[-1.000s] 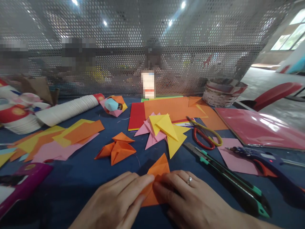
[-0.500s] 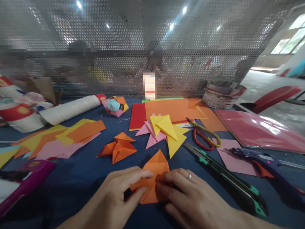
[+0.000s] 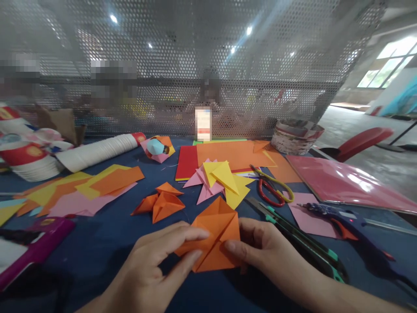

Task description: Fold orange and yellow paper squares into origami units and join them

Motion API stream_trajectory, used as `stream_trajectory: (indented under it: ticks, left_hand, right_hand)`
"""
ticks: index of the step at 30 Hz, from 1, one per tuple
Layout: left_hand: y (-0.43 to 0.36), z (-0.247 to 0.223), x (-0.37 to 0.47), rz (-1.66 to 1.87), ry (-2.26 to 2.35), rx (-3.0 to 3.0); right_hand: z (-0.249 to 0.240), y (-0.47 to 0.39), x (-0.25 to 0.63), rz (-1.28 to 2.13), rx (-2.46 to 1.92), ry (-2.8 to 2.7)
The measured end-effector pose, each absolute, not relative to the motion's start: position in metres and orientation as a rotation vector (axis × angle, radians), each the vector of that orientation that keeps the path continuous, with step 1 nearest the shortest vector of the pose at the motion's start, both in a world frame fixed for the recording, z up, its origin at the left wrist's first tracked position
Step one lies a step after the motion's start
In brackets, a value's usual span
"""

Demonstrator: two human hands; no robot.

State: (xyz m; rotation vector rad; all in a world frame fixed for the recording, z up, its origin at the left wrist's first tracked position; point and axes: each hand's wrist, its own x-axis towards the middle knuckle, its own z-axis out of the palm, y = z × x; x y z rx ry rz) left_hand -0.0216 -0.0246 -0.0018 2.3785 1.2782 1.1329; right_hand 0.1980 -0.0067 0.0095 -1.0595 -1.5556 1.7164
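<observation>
Between my two hands is a folded piece of orange origami paper (image 3: 218, 230), with crossing creases and a peak at its far end. My left hand (image 3: 166, 256) pinches its left corner between thumb and fingers. On the right edge, my right hand (image 3: 260, 248) grips with the thumb on top and the fingers curled behind, partly hidden. Just beyond lie several orange folded pieces (image 3: 163, 202) and a pile of yellow and pink folded pieces (image 3: 218, 180).
A box cutter (image 3: 299, 239), scissors (image 3: 273, 187) and a glue gun (image 3: 352, 226) lie at right. Coloured sheets (image 3: 87, 191), paper cups (image 3: 97, 152) and a purple tool (image 3: 42, 243) are at left. A woven basket (image 3: 296, 137) stands by the mesh screen (image 3: 169, 56).
My right hand has shifted from on top of the orange paper to its right edge, thumb above. The paper is now tilted up more, with its folds uncovered.
</observation>
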Motion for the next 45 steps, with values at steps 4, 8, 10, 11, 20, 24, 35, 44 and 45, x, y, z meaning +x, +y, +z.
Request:
stream_trajectory:
  ticks: [4, 8, 10, 11, 20, 24, 35, 44, 45]
  left_hand:
    - [-0.026, 0.001, -0.018, 1.144, 1.246, 2.339]
    - [-0.029, -0.001, -0.022, 1.139, 1.277, 2.303]
    - [-0.030, -0.001, -0.023, 1.111, 1.327, 2.271]
    - [-0.030, -0.001, -0.024, 1.094, 1.347, 2.246]
    - [-0.022, 0.004, -0.020, 1.136, 1.374, 2.224]
    - [-0.020, 0.001, -0.021, 1.185, 1.379, 2.284]
    - [-0.020, -0.005, -0.023, 1.336, 1.136, 2.556]
    - [-0.018, -0.010, -0.024, 1.256, 1.202, 2.594]
    - [-0.018, -0.010, -0.024, 1.259, 1.212, 2.583]
  right_hand:
    - [0.016, -0.011, 0.196, 1.861, -1.076, -1.509]
    - [0.014, -0.009, 0.194, 1.842, -1.118, -1.476]
    - [0.013, -0.008, 0.191, 1.804, -1.139, -1.460]
    - [0.013, -0.007, 0.189, 1.779, -1.145, -1.450]
    - [0.013, -0.006, 0.172, 1.661, -1.110, -1.455]
    - [0.010, -0.002, 0.175, 1.643, -1.095, -1.465]
    - [0.008, 0.000, 0.183, 1.610, -1.084, -1.482]
    - [0.004, -0.001, 0.181, 1.546, -1.072, -1.541]
    - [0.004, -0.001, 0.181, 1.537, -1.069, -1.552]
